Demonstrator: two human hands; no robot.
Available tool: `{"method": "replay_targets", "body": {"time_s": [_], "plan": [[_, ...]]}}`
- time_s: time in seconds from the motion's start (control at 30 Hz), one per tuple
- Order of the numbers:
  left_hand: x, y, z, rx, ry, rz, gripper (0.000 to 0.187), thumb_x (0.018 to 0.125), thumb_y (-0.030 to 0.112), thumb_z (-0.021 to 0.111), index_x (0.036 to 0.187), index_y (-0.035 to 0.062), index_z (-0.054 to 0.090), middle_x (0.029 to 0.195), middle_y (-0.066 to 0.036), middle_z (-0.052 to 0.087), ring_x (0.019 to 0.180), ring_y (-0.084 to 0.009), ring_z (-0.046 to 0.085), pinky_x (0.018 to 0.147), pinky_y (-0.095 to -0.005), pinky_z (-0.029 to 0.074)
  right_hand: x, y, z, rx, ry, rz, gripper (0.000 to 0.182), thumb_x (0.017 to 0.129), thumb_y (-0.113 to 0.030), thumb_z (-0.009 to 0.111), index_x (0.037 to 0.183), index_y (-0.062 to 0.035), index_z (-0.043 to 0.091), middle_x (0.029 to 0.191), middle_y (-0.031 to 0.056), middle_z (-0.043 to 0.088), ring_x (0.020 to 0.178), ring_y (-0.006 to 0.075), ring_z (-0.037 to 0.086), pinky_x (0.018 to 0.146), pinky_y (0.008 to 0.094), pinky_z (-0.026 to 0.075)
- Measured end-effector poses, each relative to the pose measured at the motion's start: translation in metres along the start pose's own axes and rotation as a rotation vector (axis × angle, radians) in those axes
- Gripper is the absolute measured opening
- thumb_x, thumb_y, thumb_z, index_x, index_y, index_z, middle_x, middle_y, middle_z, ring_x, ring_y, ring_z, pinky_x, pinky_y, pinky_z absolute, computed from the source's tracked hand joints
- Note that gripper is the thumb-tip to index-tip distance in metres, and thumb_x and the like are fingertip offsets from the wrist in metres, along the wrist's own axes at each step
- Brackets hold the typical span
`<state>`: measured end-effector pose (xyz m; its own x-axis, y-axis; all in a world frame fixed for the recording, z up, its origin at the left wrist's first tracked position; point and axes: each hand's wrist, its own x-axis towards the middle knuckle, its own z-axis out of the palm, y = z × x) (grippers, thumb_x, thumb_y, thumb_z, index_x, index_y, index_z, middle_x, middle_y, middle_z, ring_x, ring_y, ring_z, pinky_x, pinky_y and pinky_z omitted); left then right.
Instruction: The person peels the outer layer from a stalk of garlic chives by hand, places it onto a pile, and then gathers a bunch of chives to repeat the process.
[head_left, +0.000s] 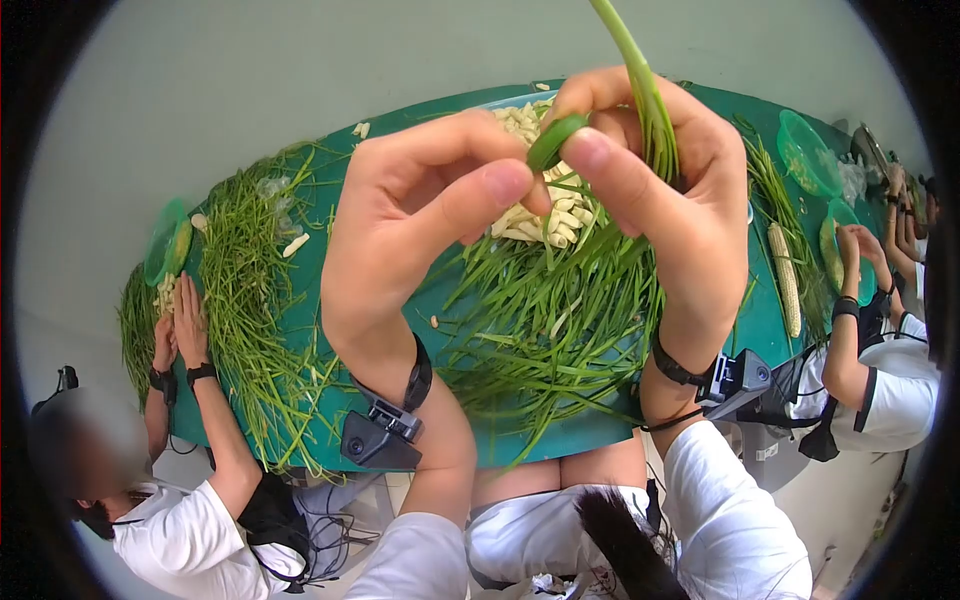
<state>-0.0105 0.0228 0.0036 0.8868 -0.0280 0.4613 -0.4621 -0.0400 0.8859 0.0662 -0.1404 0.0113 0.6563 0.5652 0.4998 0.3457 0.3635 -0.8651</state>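
Note:
Both of my hands are raised over the green table, close together. A folded or coiled green leaf [555, 142] is pinched between the fingertips of my left hand [430, 190] and my right hand [660, 170]. A pale green stalk [640, 80] passes through my right hand and sticks up above it. Behind and below my hands, pale knotted pieces [560, 215] are heaped on a tray, partly hidden. Long green leaves [560, 310] spread across the table beneath them.
More green leaves [245, 290] lie at left, beside a person's hands [188, 320] and a green basket [165, 245]. At right are a corn cob [785, 280], green baskets [808, 155] and other people's hands [862, 245]. The green table [400, 310] curves around.

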Motion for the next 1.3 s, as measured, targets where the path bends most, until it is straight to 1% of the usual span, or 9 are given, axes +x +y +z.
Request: {"method": "replay_targets", "body": {"time_s": [0.2, 0.27, 0.3, 0.4, 0.47, 0.77, 1.07, 1.13, 1.3], "plan": [[0.000, -0.002, 0.001, -0.044, -0.007, -0.001, 0.014, 0.086, 0.010, 0.060, 0.091, -0.0022, 0.063, 0.080, -0.002, 0.061, 0.066, -0.0040, 0.046, 0.056, -0.0186, 0.034, 0.001, -0.004, 0.005, 0.051, -0.007, 0.011, 0.024, 0.081, -0.015, 0.061, 0.095, 0.0049, 0.058, 0.057, -0.0068, 0.047, 0.046, -0.0017, 0.033, 0.043, 0.0155, 0.021], [0.003, -0.006, 0.008, 0.107, 0.079, 0.136, 0.028, 0.084, 0.026, 0.061, 0.083, -0.0020, 0.060, 0.075, -0.002, 0.052, 0.057, -0.0043, 0.039, 0.050, -0.0174, 0.029, -0.001, -0.004, 0.004, 0.055, -0.008, 0.002, 0.024, 0.082, -0.015, 0.061, 0.095, 0.0051, 0.057, 0.057, -0.0066, 0.047, 0.046, -0.0018, 0.033, 0.043, 0.0158, 0.020], [0.005, -0.005, 0.010, 0.106, 0.077, 0.140, 0.028, 0.084, 0.026, 0.061, 0.083, -0.0020, 0.060, 0.075, -0.002, 0.052, 0.057, -0.0043, 0.039, 0.050, -0.0174, 0.029, -0.002, -0.004, 0.003, 0.080, -0.011, 0.035, 0.022, 0.082, -0.015, 0.060, 0.093, 0.0045, 0.057, 0.056, -0.0062, 0.047, 0.044, -0.0016, 0.033, 0.042, 0.0163, 0.020], [0.010, -0.003, 0.012, 0.205, 0.202, 0.231, 0.030, 0.082, 0.025, 0.065, 0.092, -0.0033, 0.062, 0.082, -0.003, 0.053, 0.062, -0.0051, 0.041, 0.053, -0.0178, 0.030, -0.001, -0.002, 0.000, 0.106, -0.023, 0.067, 0.019, 0.084, -0.015, 0.059, 0.088, 0.0024, 0.054, 0.055, -0.0060, 0.045, 0.042, -0.0009, 0.032, 0.041, 0.0172, 0.020], [0.012, -0.007, 0.009, 0.393, 0.213, 0.411, 0.035, 0.080, 0.023, 0.067, 0.101, -0.0048, 0.062, 0.089, -0.005, 0.054, 0.065, -0.0068, 0.043, 0.056, -0.0185, 0.033, 0.000, -0.001, 0.000, 0.109, -0.027, 0.076, 0.017, 0.084, -0.015, 0.058, 0.085, 0.0010, 0.053, 0.054, -0.0061, 0.044, 0.041, -0.0005, 0.031, 0.041, 0.0176, 0.020], [0.006, 0.001, 0.015, 0.586, 0.254, 0.471, 0.025, 0.079, 0.009, 0.065, 0.100, -0.0060, 0.065, 0.094, -0.010, 0.059, 0.068, -0.0093, 0.046, 0.059, -0.0196, 0.036, -0.002, 0.003, 0.006, 0.174, 0.018, 0.102, 0.018, 0.085, -0.017, 0.059, 0.080, -0.0036, 0.050, 0.052, -0.0074, 0.038, 0.041, 0.0003, 0.029, 0.041, 0.0183, 0.019], [0.003, -0.001, 0.010, 0.551, 0.293, 0.389, 0.018, 0.086, 0.009, 0.059, 0.098, -0.0046, 0.063, 0.087, -0.008, 0.061, 0.064, -0.0061, 0.048, 0.055, -0.0172, 0.037, -0.003, 0.003, 0.011, -0.125, 0.025, -0.096, 0.015, 0.085, -0.012, 0.060, 0.080, -0.0030, 0.050, 0.056, -0.0066, 0.040, 0.045, -0.0007, 0.035, 0.040, 0.0165, 0.022], [0.001, -0.002, 0.011, 0.578, 0.298, 0.381, 0.018, 0.087, 0.008, 0.058, 0.098, -0.0046, 0.063, 0.086, -0.007, 0.061, 0.063, -0.0060, 0.048, 0.055, -0.0170, 0.037, -0.002, 0.008, 0.007, -0.297, 0.007, -0.228, 0.014, 0.084, -0.010, 0.061, 0.082, -0.0016, 0.051, 0.058, -0.0062, 0.042, 0.046, -0.0008, 0.036, 0.041, 0.0165, 0.023], [0.005, -0.006, 0.024, 0.510, 0.310, 0.366, 0.017, 0.089, 0.008, 0.055, 0.099, -0.0049, 0.060, 0.080, -0.005, 0.059, 0.060, -0.0063, 0.049, 0.054, -0.0175, 0.038, -0.004, 0.005, 0.006, -0.350, 0.053, -0.241, 0.011, 0.084, -0.010, 0.060, 0.083, -0.0004, 0.053, 0.060, -0.0062, 0.042, 0.050, -0.0006, 0.036, 0.043, 0.0168, 0.024]]}}
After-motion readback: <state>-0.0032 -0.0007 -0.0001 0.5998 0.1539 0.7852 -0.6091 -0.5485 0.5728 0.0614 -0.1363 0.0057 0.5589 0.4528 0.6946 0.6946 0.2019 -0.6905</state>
